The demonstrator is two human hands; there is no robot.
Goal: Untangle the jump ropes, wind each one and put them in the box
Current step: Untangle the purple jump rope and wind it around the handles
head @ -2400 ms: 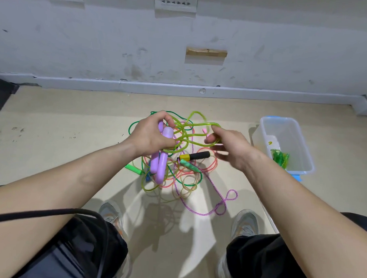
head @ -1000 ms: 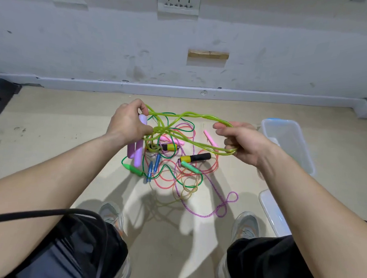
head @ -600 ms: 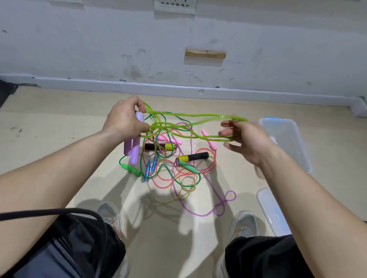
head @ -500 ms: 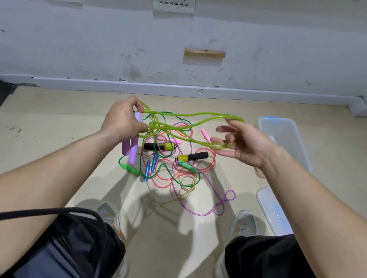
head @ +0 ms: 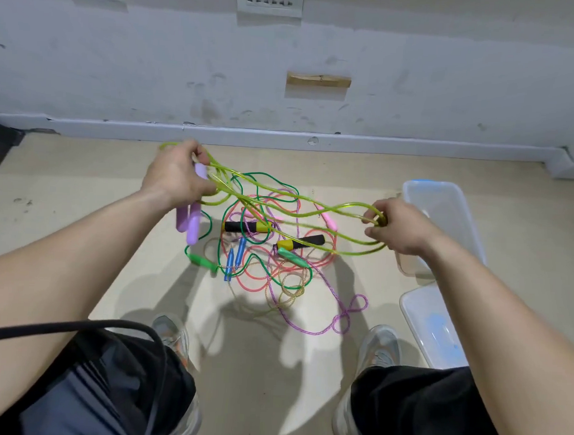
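My left hand (head: 176,177) grips two lilac handles (head: 191,223) together with loops of a yellow-green jump rope (head: 279,200). That rope stretches across to my right hand (head: 399,226), whose fingers are curled round its far loops. Below, on the floor, lies a tangle of ropes (head: 271,265): green, red, purple and pale orange cords, with black-and-yellow handles (head: 246,226), green handles (head: 202,261), blue handles (head: 235,259) and a pink handle (head: 328,218). A clear plastic box (head: 442,203) stands just right of my right hand.
The box lid (head: 434,326) lies on the floor by my right knee. My shoes (head: 174,337) flank the pile. A white wall with a skirting board (head: 282,139) runs behind. A black cable (head: 80,327) crosses my left thigh.
Both hands have drawn apart, stretching the yellow-green rope wider above the pile. The right hand moved right towards the box and closed its fingers on the loops.
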